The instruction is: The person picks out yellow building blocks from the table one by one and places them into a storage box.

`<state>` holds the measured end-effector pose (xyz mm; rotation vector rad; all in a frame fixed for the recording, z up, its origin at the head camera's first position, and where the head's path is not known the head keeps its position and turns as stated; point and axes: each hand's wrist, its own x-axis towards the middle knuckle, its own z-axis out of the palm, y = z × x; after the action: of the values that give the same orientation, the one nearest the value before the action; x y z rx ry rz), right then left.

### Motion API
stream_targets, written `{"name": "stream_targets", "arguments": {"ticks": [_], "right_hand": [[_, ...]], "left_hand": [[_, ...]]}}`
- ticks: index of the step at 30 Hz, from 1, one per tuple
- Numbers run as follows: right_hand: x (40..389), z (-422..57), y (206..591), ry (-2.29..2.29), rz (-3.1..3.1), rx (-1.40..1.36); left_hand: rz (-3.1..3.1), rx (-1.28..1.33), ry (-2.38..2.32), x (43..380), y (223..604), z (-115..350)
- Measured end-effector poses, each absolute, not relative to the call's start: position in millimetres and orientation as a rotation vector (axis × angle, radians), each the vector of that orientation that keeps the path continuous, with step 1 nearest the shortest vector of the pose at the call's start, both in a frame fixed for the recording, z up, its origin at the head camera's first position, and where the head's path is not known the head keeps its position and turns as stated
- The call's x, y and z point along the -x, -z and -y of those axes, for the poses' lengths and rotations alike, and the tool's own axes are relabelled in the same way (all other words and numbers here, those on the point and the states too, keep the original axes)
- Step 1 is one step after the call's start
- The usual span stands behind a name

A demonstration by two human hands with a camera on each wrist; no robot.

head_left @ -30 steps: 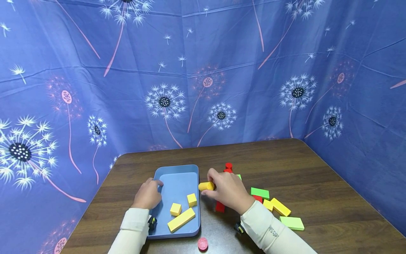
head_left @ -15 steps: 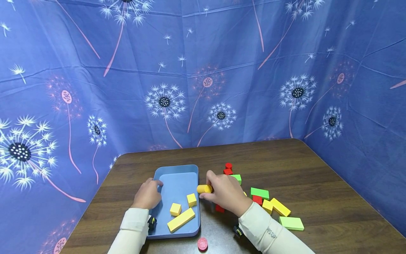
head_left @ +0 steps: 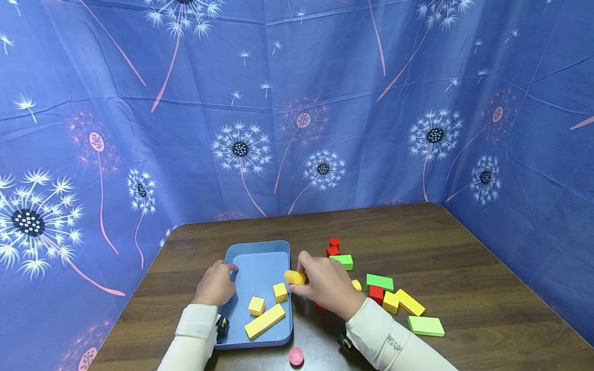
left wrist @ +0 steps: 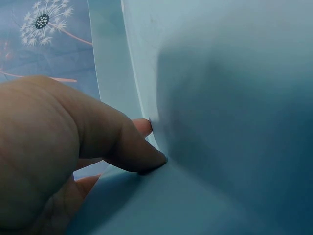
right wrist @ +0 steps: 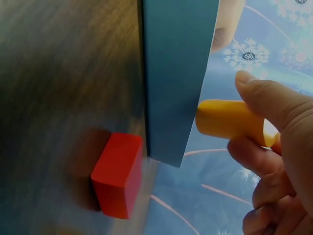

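Observation:
A yellow cylinder block [head_left: 294, 277] is pinched between the thumb and fingers of my right hand [head_left: 327, 283], just over the right rim of the blue tray [head_left: 291, 322]. In the right wrist view the cylinder [right wrist: 227, 119] lies sideways in the fingertips, level with the tray's wall [right wrist: 178, 83]. My left hand [head_left: 215, 285] grips the tray's left wall; the left wrist view has the thumb [left wrist: 127, 139] inside and other fingers outside. Inside the tray lie two yellow cubes, one near the right wall [head_left: 280, 292] and one further left [head_left: 257, 306], plus a long yellow block [head_left: 265, 321].
Right of the tray, several blocks lie on the wooden table [head_left: 399, 226]: a red cylinder [head_left: 334, 242], green blocks [head_left: 380, 282], a red cube [head_left: 376, 294] and a yellow bar [head_left: 410, 302]. A round red piece [head_left: 296, 356] sits near the front. Patterned blue cloth [head_left: 287, 113] hangs behind.
My right hand has moved a little left with the yellow cylinder, from beside the tray to over its right rim. The left hand and the tray have stayed in place.

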<state>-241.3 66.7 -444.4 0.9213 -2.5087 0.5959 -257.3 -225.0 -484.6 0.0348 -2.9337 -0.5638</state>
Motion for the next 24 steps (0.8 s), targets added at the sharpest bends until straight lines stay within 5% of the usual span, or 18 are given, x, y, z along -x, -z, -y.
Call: {"name": "stream_targets", "arguments": {"ticks": [24], "right_hand": [[228, -47, 459, -0.514, 2.315, -1.217]], "left_hand": [[2.945, -0.035, 0.558, 258, 484, 225]]}}
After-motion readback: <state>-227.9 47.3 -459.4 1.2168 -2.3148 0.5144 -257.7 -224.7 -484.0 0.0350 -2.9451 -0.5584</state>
